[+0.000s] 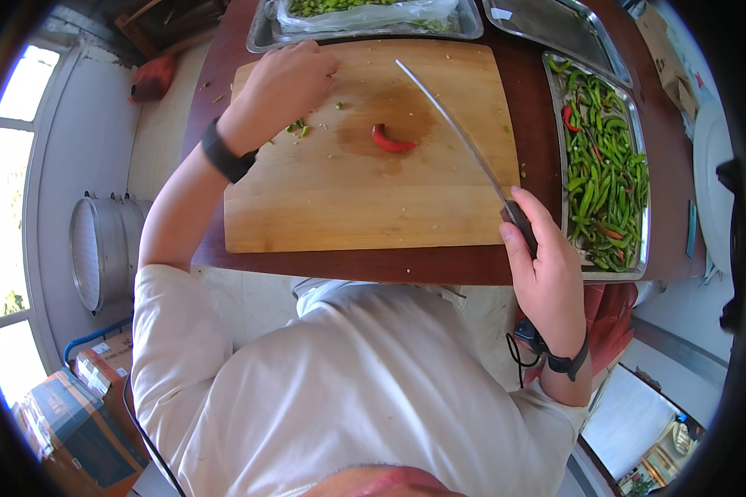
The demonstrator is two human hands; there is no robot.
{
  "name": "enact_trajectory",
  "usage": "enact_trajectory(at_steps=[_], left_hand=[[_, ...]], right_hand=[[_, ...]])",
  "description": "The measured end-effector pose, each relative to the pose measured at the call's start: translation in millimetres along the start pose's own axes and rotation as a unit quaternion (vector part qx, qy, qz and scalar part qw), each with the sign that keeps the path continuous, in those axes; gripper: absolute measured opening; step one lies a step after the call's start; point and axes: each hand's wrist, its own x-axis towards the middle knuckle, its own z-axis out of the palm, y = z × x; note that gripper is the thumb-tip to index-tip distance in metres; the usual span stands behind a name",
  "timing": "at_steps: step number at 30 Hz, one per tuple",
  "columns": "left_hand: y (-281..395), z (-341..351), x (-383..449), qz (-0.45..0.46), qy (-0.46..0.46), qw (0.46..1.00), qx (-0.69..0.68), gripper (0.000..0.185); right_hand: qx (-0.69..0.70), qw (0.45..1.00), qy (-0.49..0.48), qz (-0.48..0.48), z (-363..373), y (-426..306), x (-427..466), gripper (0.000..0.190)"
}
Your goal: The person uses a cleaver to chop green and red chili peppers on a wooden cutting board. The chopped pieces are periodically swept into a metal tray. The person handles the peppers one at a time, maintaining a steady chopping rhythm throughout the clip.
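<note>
My right hand (pixel 550 273) is shut on the dark handle of a kitchen knife (pixel 457 127), whose blade slants up and left over the right part of a wooden cutting board (pixel 348 214). A curved red chili pepper (pixel 391 141) lies near the board's middle, touched by neither hand. Over the board's upper left is my left hand (pixel 298 74), back upward, with its fingers bent; whether anything is under them cannot be seen. Small green pepper bits (pixel 299 128) lie below that hand, among scattered pale seeds. A damp patch surrounds the red chili.
At the right stands a metal tray (pixel 643 186) of green and some red chilies. Another metal tray (pixel 553 31) is above it. Beyond the board, a metal tray (pixel 261 28) holds chopped green pieces in a plastic bag (pixel 373 18). The table's (pixel 373 267) near edge lies before my body.
</note>
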Motion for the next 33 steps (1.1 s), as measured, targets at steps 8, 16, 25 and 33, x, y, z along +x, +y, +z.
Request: enact_trajectory(at_steps=[8,16,25,33], left_hand=[[41.6,-5.3,-29.1,0.214,-0.011,0.965,-0.152,0.022],[62.8,7.6,-23.5,0.196,0.025,0.975,-0.099,0.018],[63.3,5.9,-25.9,0.193,0.036,0.975,-0.104,0.016],[64.6,5.2,-29.6,0.194,0.035,0.974,-0.111,0.017]], right_hand=[[0.128,0.988,-0.048,0.076,-14.0,-16.3,7.0,0.043],[0.037,0.998,-0.047,-0.029,-3.2,-15.5,17.7,0.049],[0.010,0.996,-0.082,-0.028,-9.2,-17.2,22.8,0.051],[-0.004,0.997,-0.077,-0.030,-3.5,-23.0,30.9,0.054]])
